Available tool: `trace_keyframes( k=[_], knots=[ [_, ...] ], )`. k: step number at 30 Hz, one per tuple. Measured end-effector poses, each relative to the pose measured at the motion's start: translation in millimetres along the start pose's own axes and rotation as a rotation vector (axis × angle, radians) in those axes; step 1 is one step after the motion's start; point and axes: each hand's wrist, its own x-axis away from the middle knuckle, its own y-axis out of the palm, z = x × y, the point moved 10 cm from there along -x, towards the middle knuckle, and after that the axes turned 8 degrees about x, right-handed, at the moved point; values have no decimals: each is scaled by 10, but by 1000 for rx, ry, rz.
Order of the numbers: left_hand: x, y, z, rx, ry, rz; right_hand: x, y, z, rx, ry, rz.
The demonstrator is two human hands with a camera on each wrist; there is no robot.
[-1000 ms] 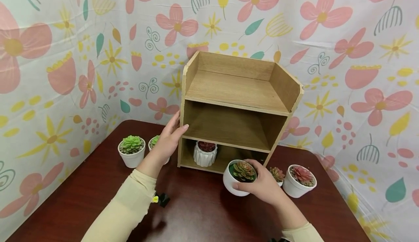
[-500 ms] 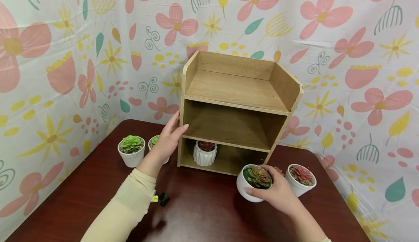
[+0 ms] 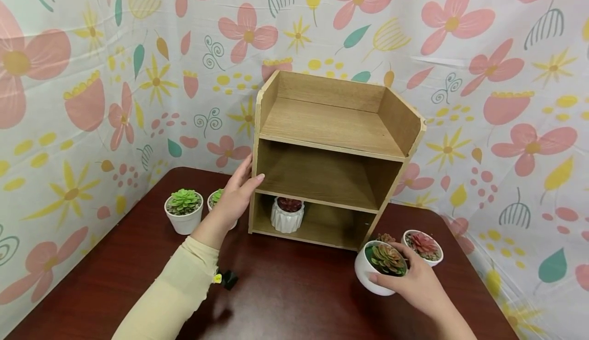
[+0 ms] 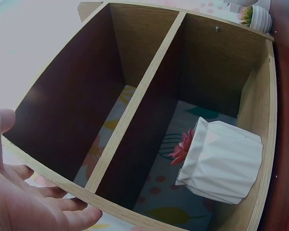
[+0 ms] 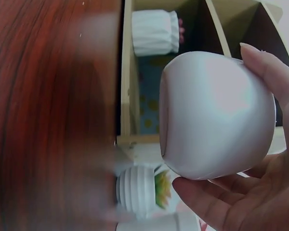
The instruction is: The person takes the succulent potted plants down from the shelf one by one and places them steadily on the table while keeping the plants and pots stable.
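My right hand [image 3: 425, 286] holds a round white pot [image 3: 365, 273] with a green and reddish succulent [image 3: 388, 259], thumb on the near side. The pot is off the table, right of the shelf's front corner; its smooth side fills the right wrist view. My left hand [image 3: 235, 197] rests with extended fingers along the outer left side of a wooden shelf [image 3: 331, 125], the thumb near its front edge. Inside the bottom compartment, at the left, stands a white fluted pot [image 3: 287, 217] with a dark red succulent, seen side-on in the left wrist view [image 4: 226, 159].
Two white pots with green succulents stand left of the shelf, one [image 3: 184, 217] fully visible, the other [image 3: 215, 198] partly behind my left hand. To the right are a red succulent pot [image 3: 423, 248] and a ribbed pot [image 5: 137, 190]. A dark red table [image 3: 276, 294] lies beneath.
My right hand has carried the round pot rightward and nearer, from before the bottom compartment to beside the shelf's right corner. My left hand stays at the shelf's side.
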Motion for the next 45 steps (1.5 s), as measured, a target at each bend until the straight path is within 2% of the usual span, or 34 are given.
trace_keyframes(
  k=[5, 12, 23, 29, 45],
  knots=[
    [2, -4, -4, -4, -7, 1, 44, -25, 192, 46, 37, 3],
    [1, -2, -9, -6, -7, -4, 46, -29, 465, 54, 114, -38],
    [4, 8, 2, -3, -2, -5, 42, -35, 716, 56, 167, -86],
    [4, 4, 4, -3, -4, -6, 29, 5, 810, 82, 215, -134],
    [9, -2, 9, 1, -17, -8, 71, 47, 894, 101, 250, -101]
  ],
)
